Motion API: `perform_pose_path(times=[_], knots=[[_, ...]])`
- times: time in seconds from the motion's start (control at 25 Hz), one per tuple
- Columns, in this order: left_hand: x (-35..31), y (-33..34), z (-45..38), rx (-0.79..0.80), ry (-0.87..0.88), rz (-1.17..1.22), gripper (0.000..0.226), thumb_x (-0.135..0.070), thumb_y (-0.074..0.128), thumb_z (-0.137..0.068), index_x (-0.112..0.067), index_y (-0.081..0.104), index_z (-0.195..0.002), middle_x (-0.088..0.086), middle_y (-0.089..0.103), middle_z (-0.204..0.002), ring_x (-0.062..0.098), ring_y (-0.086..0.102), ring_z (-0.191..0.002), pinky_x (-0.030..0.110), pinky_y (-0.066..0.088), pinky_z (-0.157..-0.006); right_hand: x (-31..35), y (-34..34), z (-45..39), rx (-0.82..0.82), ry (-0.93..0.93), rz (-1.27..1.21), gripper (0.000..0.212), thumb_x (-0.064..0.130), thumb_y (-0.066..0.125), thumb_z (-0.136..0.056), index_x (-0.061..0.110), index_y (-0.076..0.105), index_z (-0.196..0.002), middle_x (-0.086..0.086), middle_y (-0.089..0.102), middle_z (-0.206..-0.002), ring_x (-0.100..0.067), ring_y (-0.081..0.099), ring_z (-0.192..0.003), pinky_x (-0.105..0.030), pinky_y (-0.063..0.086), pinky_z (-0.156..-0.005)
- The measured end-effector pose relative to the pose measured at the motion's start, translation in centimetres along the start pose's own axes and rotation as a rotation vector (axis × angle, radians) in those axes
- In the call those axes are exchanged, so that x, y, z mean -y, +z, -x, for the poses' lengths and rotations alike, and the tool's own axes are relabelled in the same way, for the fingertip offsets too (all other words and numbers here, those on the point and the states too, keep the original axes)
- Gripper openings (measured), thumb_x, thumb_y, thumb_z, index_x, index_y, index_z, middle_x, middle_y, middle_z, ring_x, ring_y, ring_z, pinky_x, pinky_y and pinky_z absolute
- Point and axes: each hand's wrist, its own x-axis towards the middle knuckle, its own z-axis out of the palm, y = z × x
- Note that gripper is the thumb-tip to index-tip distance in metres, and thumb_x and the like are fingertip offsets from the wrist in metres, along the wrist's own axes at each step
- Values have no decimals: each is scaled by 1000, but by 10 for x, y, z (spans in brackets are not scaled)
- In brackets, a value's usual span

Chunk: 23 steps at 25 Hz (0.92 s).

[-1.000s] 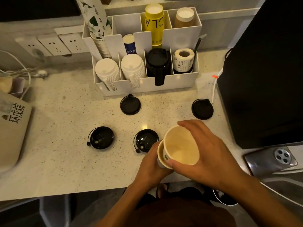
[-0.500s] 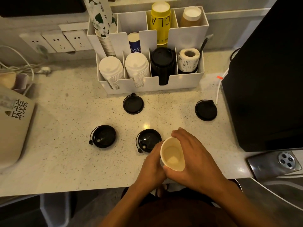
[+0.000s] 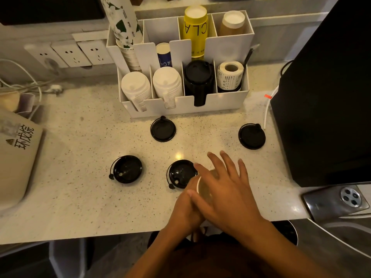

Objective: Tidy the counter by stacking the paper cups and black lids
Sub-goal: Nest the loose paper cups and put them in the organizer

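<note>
A speckled pale table point(image 3: 80, 157) runs the width of the head view, backed by a white divided organizer point(image 3: 228, 103) whose front slots hold two stacks of white lids, a stack of black lids point(image 3: 197, 81) and a roll of printed labels point(image 3: 229, 76), with printed and yellow cup sleeves standing behind. At the near edge of the table a person's two hands meet over the paper cups point(image 3: 204, 187), of which only a curved sliver of pale rim and wall shows. The right hand point(image 3: 226, 193) lies flat across the mouth with its fingers spread toward the organizer, pressing rather than clasping; the left hand point(image 3: 186, 205) is wrapped against the near side, its grip closed around the cup wall. Thin paper like this is light and gives easily, so the firm rolled rim and the upper wall look like the safest places to press or hold, since a squeeze lower down would likely dent it. Four loose black lids lie well apart on the table: one point(image 3: 163, 129) just in front of the organizer, one point(image 3: 252, 136) toward the dark box on the right, one point(image 3: 126, 169) at left, and one point(image 3: 181, 173) just beside the hands. They appear thin, stiff and glossy, probably slick, and best lifted by the edge with fingertips, each carrying a small tethered plug.
</note>
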Motion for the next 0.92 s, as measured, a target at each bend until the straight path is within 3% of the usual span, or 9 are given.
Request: perform_pose_path(times=[0.08, 0.2, 0.28, 0.36, 0.48, 0.56, 0.68, 0.8, 0.92], knots=[[-2, -1, 3, -42, 55, -38, 46, -6, 66, -91, -23, 49, -131, -26, 46, -111, -19, 48, -103, -1, 38, -84, 8, 4, -5, 17, 56, 33, 64, 67, 34, -88, 30, 52, -137, -11, 43, -152, -33, 35, -142, -57, 30, -112], [-13, 0, 1, -134, 96, 3, 27, -44, 55, -90, -46, 52, -117, -18, 60, -111, -5, 60, -98, 18, 51, -82, 9, 10, -7, 3, 84, 37, 50, 57, 39, -88, 26, 62, -120, -8, 61, -124, -27, 55, -113, -45, 49, -87], [-11, 2, -2, -147, 88, 22, 36, -55, 50, -85, -41, 55, -118, -8, 64, -115, 4, 64, -99, 31, 57, -84, 8, 11, -11, -14, 79, 50, 43, 53, 42, -87, 25, 61, -114, -5, 61, -107, -22, 54, -98, -40, 49, -76], [-9, 2, -3, -148, 89, 30, 46, -58, 49, -83, -36, 55, -123, -5, 64, -119, 7, 65, -101, 35, 58, -86, 10, 11, -13, -2, 99, 57, 41, 51, 44, -88, 25, 60, -114, -5, 60, -104, -21, 53, -96, -39, 48, -76], [-8, 1, -4, -128, 90, 11, 42, -62, 49, -81, -43, 51, -118, -7, 63, -119, 5, 64, -99, 31, 58, -84, 11, 10, -12, 39, 100, 49, 44, 55, 39, -89, 28, 58, -117, -2, 58, -108, -20, 52, -99, -37, 49, -78], [-9, -1, -2, -110, 70, 31, 38, -58, 60, -79, -46, 50, -114, -13, 63, -116, 2, 64, -100, 30, 58, -86, 6, 2, -15, 113, 118, -17, 48, 64, 36, -87, 32, 57, -117, 2, 58, -110, -16, 51, -101, -35, 51, -78], [-2, -1, 0, -101, 63, 122, 65, -42, 82, -76, -37, 49, -132, -17, 63, -124, 2, 62, -114, 32, 54, -96, -5, -9, -32, 227, 223, -176, 51, 74, 41, -85, 34, 63, -106, 8, 65, -100, -12, 59, -89, -34, 54, -78], [-1, -1, 0, -128, 69, 124, 67, -45, 83, -75, -45, 46, -131, -17, 61, -130, 4, 59, -120, 35, 52, -101, -6, -9, -37, 202, 268, -139, 52, 74, 42, -84, 30, 66, -99, 6, 70, -93, -14, 62, -80, -34, 55, -77], [-5, -1, 0, -134, 45, 123, 65, -47, 82, -74, -48, 45, -127, -17, 61, -127, 1, 60, -117, 30, 52, -100, -5, -7, -37, 204, 266, -122, 53, 73, 42, -86, 28, 66, -100, 5, 70, -94, -15, 62, -79, -34, 55, -76]])
